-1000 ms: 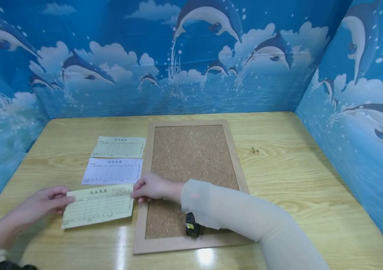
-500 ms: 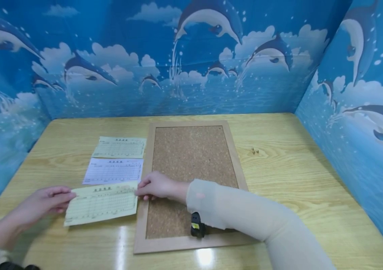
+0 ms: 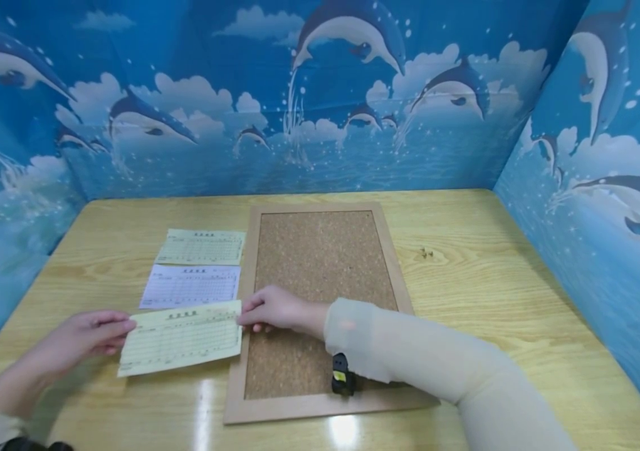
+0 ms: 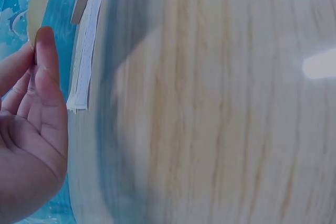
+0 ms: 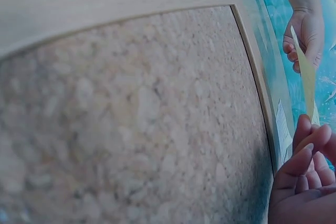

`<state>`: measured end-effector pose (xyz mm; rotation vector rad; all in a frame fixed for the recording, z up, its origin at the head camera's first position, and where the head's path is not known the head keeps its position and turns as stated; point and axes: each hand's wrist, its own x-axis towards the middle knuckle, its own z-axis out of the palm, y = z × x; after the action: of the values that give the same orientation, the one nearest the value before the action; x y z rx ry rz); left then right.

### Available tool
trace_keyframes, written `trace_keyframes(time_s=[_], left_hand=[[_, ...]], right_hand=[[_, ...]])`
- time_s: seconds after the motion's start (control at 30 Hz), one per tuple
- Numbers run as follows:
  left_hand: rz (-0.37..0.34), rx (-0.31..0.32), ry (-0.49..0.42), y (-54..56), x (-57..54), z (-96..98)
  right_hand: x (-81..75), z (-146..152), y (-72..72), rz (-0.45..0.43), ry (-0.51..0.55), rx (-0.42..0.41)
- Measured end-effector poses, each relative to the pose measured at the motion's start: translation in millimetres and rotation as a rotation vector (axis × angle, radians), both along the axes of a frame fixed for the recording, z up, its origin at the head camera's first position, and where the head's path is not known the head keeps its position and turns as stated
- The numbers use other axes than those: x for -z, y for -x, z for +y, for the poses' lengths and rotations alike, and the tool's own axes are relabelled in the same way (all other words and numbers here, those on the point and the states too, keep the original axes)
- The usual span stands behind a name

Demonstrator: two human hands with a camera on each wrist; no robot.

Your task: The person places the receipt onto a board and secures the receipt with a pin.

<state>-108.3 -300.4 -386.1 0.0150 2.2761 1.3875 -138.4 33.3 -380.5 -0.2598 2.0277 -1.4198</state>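
Observation:
A yellow printed form [image 3: 184, 338] is stretched between my two hands, raised off the table in the wrist views. My left hand [image 3: 85, 338] pinches its left edge between thumb and fingers. At the opposite edge my right hand [image 3: 274, 308] pinches the upper right corner, above the left frame of a cork board [image 3: 320, 263]. Behind the yellow form lie a white printed form [image 3: 190, 285] and a pale green form [image 3: 202, 246], both flat on the table. The right wrist view shows the yellow form [image 5: 307, 85] nearly edge-on, running from one hand to the other.
Several small brass-coloured pins [image 3: 425, 252] lie on the wooden table [image 3: 494, 269] right of the board. A blue dolphin-print cloth [image 3: 212, 156] walls the back and sides. My right forearm sleeve [image 3: 410, 344] crosses the board's lower right part.
Both hands have carried the yellow form a little to the right and slightly upward in the head view, so its right edge now overlaps the cork board's left frame.

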Motion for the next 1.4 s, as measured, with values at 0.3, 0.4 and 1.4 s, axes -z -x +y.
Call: trace_keyframes(time_s=[0.3, 0.4, 1.4], left_hand=[[-0.007, 0.028, -0.011, -1.3, -3.6, 7.2], [-0.017, 0.033, 0.002, -1.0, -4.7, 10.0], [0.042, 0.055, -0.042, 1.1, -13.3, 42.7]], right_hand=[[-2.1, 6, -1.8, -0.002, -0.01, 0.002], [-2.1, 9, -2.7, -0.004, -0.011, 0.005], [-2.9, 38, -1.3, 0.039, -0.05, 0.01]])
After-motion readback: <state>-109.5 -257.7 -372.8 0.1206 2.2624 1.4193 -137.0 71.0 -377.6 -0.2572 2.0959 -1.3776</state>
